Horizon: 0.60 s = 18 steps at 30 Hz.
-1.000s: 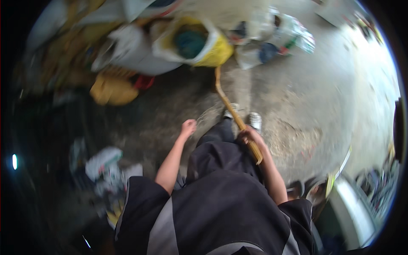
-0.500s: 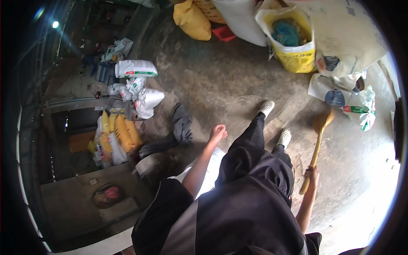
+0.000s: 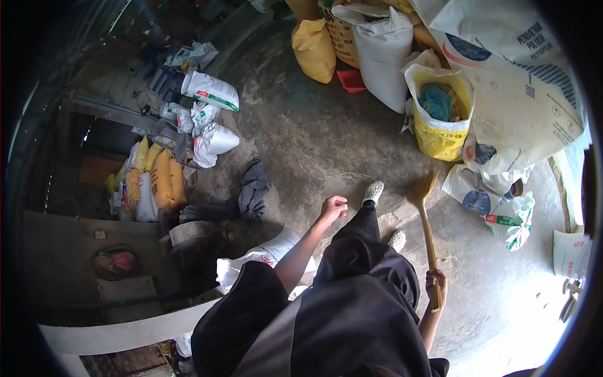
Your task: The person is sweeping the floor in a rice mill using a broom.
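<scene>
A long-handled broom (image 3: 428, 235) is in my right hand (image 3: 438, 286), which wraps round the lower part of its yellowish handle. Its brown bristle head (image 3: 421, 189) points away from me, over the floor beyond my right shoe. My left hand (image 3: 333, 208) hangs in front of me with its fingers curled in and nothing visible in them. Below that forearm lies a white sack (image 3: 271, 253) with red print, partly covered by my arm and dark clothing. Two white shoes (image 3: 374, 191) show on the concrete floor.
Ahead stand a yellow sack (image 3: 313, 53), a white sack (image 3: 383, 60) and an open yellow-white sack (image 3: 440, 139), with a red piece (image 3: 351, 80) between. Crumpled bags (image 3: 502, 213) lie at right. Dark cloth (image 3: 253, 191) and several stacked sacks (image 3: 164, 182) are at left.
The view has shifted as I step. The broom has swung so its head now lies further left, close to my shoes. My left hand stays curled.
</scene>
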### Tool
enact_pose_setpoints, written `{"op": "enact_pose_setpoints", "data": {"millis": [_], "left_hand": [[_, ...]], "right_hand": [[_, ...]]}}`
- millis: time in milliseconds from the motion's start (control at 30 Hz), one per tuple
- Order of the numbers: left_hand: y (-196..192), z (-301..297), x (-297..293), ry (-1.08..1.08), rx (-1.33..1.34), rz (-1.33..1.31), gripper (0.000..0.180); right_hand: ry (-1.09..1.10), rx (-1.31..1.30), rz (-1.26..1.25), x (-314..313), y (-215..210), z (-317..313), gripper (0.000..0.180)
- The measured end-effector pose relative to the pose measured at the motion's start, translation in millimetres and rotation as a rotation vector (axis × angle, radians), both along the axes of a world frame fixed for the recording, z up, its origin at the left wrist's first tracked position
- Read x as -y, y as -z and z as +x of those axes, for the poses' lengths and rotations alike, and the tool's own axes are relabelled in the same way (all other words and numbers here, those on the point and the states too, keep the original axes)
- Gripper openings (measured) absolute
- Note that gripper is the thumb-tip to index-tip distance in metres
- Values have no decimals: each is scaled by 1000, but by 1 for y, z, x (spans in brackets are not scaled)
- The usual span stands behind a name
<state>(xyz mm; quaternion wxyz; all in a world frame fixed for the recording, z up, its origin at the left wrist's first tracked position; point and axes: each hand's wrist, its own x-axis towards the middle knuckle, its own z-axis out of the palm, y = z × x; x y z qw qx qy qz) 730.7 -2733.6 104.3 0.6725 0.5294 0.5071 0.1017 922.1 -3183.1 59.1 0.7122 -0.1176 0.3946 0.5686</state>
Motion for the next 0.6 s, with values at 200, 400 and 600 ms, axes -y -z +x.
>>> {"op": "enact_pose_setpoints", "data": {"millis": [200, 400, 600], "left_hand": [[1, -13, -41, -16, -73, 91, 11], [73, -66, -75, -56, -78, 244, 12], [77, -47, -130, 19, -259, 97, 17]], "right_hand": [[-84, 55, -266, -13, 8, 4, 13], [-107, 173, -491, -68, -69, 7, 13], [242, 94, -265, -150, -129, 29, 21]]}}
